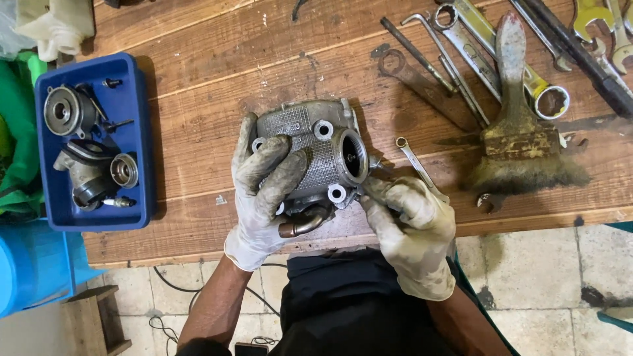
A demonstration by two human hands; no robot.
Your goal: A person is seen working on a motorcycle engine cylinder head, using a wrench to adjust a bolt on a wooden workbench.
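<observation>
A grey metal engine cylinder head (315,142) with a round port and a bent pipe at its near side rests on the wooden workbench (217,72). My left hand (264,188), in a dirty white glove, grips the head from the left, fingers spread over its finned face. My right hand (409,227), gloved the same way, pinches a small part at the head's right side, just below the round port; what it holds is hidden by the fingers. A small combination wrench (414,161) lies on the bench beside my right hand.
A blue plastic tray (138,138) at the left holds several engine parts. A worn paintbrush (517,132), several wrenches (461,49) and a dark tool lie at the back right. The bench's front edge runs just below my hands; tiled floor and a cable lie beneath.
</observation>
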